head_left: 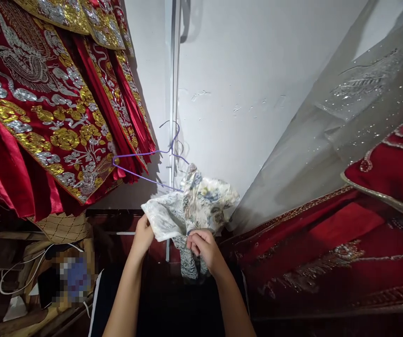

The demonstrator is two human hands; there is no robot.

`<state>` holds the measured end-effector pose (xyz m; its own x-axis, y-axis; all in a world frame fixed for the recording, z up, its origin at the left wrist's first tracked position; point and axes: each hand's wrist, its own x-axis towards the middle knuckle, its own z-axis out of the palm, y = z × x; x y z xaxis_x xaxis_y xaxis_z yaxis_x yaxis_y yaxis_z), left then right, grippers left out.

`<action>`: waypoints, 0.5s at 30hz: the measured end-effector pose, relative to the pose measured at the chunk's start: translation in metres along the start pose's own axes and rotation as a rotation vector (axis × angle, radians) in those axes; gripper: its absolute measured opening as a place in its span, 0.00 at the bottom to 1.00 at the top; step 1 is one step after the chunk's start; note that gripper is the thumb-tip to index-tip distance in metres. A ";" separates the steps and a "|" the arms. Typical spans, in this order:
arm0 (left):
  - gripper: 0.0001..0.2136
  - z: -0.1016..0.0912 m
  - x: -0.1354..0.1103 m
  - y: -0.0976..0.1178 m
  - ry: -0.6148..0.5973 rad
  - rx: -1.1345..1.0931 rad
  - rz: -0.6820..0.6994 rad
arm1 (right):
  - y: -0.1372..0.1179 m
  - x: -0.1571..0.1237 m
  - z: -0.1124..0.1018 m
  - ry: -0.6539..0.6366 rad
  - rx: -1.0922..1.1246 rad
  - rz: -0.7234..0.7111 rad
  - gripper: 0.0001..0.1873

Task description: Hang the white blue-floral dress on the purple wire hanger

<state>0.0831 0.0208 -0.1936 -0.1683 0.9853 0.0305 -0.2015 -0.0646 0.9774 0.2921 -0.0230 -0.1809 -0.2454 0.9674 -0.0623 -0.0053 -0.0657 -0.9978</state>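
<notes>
The work in hand was the handling of a floral garment [201, 201], pale cloth printed in blue and tan, which hung bunched from a purple wire hanger [145, 153] hooked near a thin upright metal rail [173, 93] against the white wall [257, 93]. The left hand [143, 234] had its fingers closed on the garment's pale outer edge and drew it out to the side. The right hand [203, 248] had its fingers pinched narrow on the gathered cloth lower down, where a patterned tail hung between the forearms. Judging by the loose folds and the tilted hanger, the step looked like sorting the cloth out on its hanger. Anything further would call for a steady hold at both points, so the light wire did not swing or slip off its perch. As for containers, the only one to be made out was a clear plastic cover [345, 117] at the right, with a pale sequined garment inside it. Below that lay red beaded fabric [328, 243]. Red robes [47, 107] thick with gold and silver embroidery hung at the upper left. Under them sat a quilted tan pad [64, 227] and a white cable [22, 276] on dark wooden furniture [117, 220], whose contents could not be seen.
</notes>
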 end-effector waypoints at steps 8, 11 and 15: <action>0.07 0.044 -0.039 0.047 -0.129 0.146 0.296 | 0.018 0.019 -0.005 0.250 0.011 -0.063 0.24; 0.07 0.064 -0.060 0.061 -0.313 0.229 0.352 | 0.007 0.023 0.017 0.152 0.309 -0.040 0.31; 0.13 0.054 -0.059 0.067 -0.277 0.384 0.416 | -0.002 0.017 0.045 -0.101 0.491 0.044 0.39</action>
<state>0.1315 -0.0331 -0.1188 0.1089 0.8977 0.4270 0.1964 -0.4405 0.8760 0.2443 -0.0172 -0.1795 -0.3486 0.9340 -0.0778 -0.4419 -0.2370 -0.8652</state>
